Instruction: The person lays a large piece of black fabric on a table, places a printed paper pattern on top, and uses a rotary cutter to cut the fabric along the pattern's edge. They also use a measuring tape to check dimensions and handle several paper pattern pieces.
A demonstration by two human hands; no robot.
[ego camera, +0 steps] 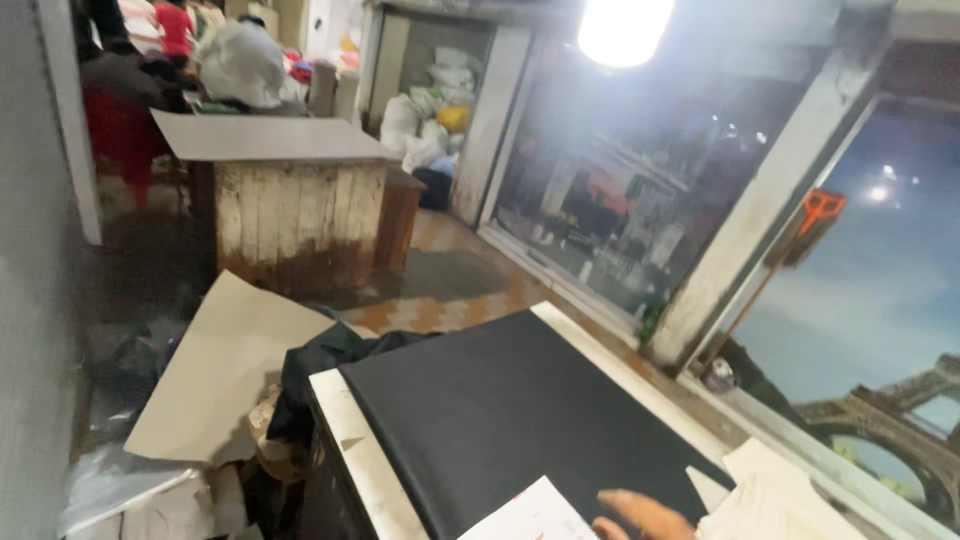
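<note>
A right hand (pixel 645 515) rests flat and released on black fabric (pixel 510 410) beside a white paper pattern (pixel 530 515) on the table (pixel 350 440); the left hand is out of view. The fabric's far edge hangs near the table's corner, and a tug could likely slide it off onto the cluttered floor (pixel 450 285).

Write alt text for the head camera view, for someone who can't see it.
One hand rests on black fabric spread over a white table, beside a white paper sheet. Behind stand a wooden table, cardboard on the floor and large windows.

Black cloth (pixel 520 410) lies flat and open ahead; white paper sheets (pixel 535 515) crowd its near edge.
</note>
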